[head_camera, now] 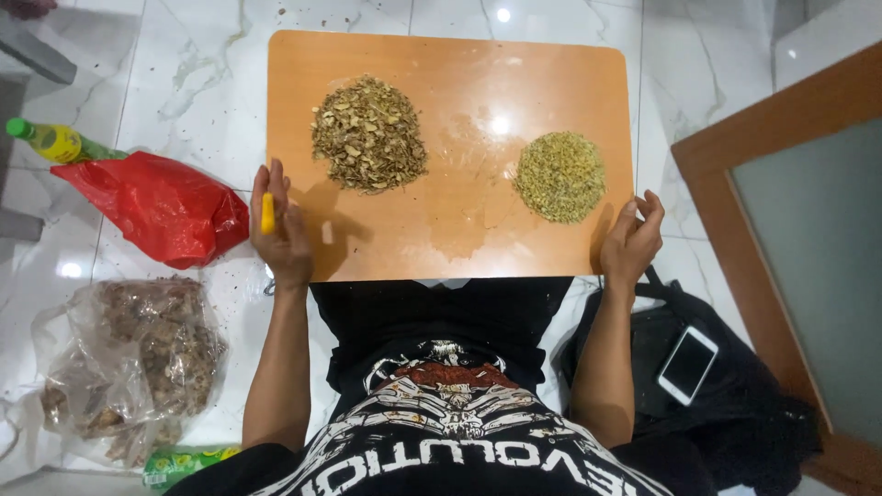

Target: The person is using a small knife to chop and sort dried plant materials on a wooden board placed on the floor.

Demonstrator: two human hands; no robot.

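We see left hand (283, 230) at left edge of orange table (459, 243), fingers closed round small yellow stick (267, 213), held upright. Right hand (634, 241) at table's right edge, fingers loosely curled, holding nothing we can make out. Brown pile (368, 134) near left hand; smaller green pile (560, 176) just beside right hand. Red bag (161, 207) on floor, left of table.

bare board (459, 230) between two herb piles (368, 134), red bag (161, 207) crowding left edge
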